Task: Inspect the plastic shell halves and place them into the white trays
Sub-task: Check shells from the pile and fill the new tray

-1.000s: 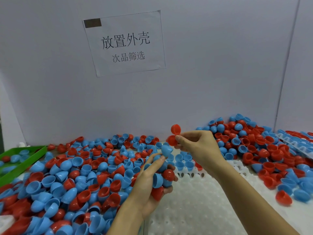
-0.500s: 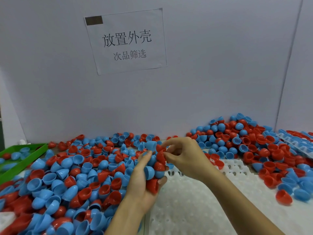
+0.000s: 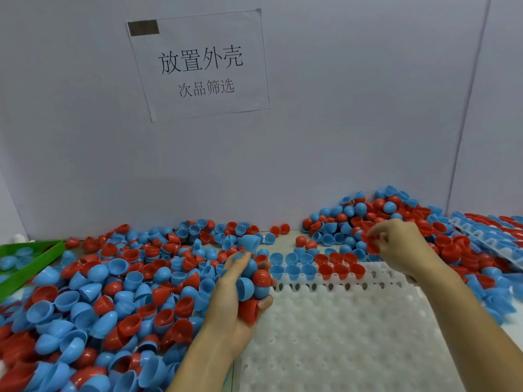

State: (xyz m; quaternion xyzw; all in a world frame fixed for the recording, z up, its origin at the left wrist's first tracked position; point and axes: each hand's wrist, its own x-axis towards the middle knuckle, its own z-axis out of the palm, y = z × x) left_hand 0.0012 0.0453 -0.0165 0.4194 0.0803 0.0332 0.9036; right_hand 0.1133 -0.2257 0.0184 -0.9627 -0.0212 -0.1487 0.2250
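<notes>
Shell halves: my left hand [image 3: 240, 295] cups a mixed handful beside the white tray [image 3: 353, 335]; my right hand [image 3: 402, 244] pinches red shells [image 3: 369, 241] beyond it.

A white paper sign [image 3: 199, 65] is fixed to the grey back wall [image 3: 353, 108], tilted slightly. It carries two lines of black Chinese characters, the upper line larger, and a dark rectangular patch at its upper left corner. A vertical seam [image 3: 468, 103] runs down the wall at the right. A green tray [image 3: 34, 263] sits at the left edge of the counter [image 3: 285, 239].
</notes>
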